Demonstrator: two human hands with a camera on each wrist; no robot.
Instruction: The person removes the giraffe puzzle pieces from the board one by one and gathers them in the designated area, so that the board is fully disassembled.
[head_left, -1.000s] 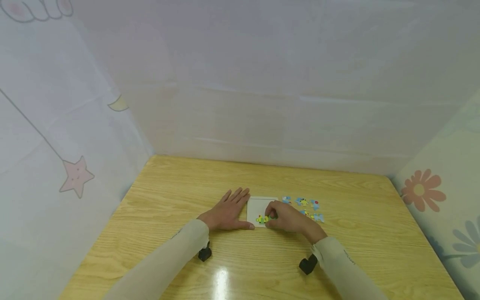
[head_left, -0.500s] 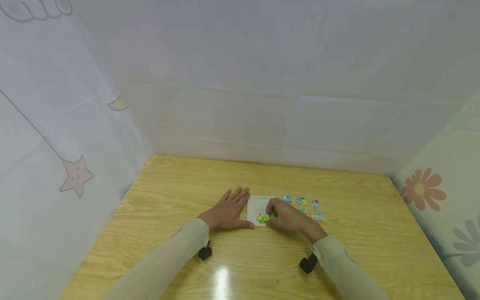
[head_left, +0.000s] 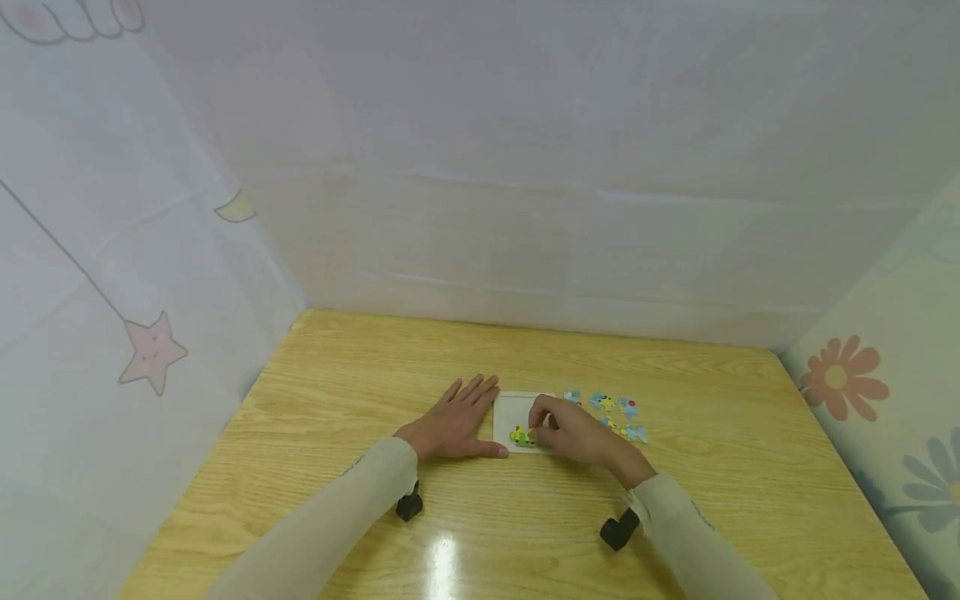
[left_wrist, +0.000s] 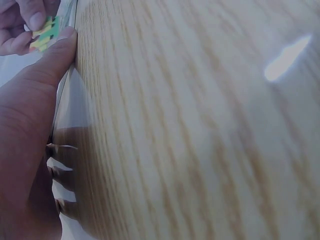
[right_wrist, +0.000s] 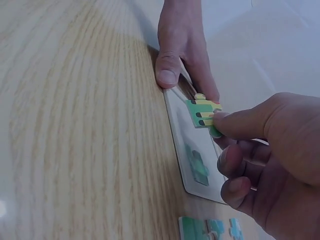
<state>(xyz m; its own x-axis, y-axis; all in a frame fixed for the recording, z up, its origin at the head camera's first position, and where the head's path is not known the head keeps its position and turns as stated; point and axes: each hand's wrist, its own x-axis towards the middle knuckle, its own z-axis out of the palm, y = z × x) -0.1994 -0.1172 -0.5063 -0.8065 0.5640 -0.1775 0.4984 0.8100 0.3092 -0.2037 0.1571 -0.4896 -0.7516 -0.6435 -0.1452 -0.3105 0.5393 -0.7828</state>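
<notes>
My left hand [head_left: 453, 423] lies with fingers spread along the left edge of a white puzzle tray [head_left: 512, 408], its thumb at the near left corner. My right hand [head_left: 573, 429] pinches a green and yellow jigsaw piece [right_wrist: 202, 113] between thumb and finger. In the right wrist view the piece is held tilted over the tray, with its printed side showing. A darker green patch [right_wrist: 198, 166] shows inside the tray near its right end. From the left wrist, the piece [left_wrist: 47, 34] appears just beyond my left thumb.
Several loose blue and yellow jigsaw pieces [head_left: 606, 402] lie right of the tray. A green and blue piece [right_wrist: 192, 228] sits on the wooden table [head_left: 360, 367] beyond the tray's end. Light cloth [head_left: 540, 208] encloses the table at the back and sides.
The jigsaw piece in my right hand has shifted slightly left and changed its angle, and the right fingertips have moved a little with it. My left hand stays in place.
</notes>
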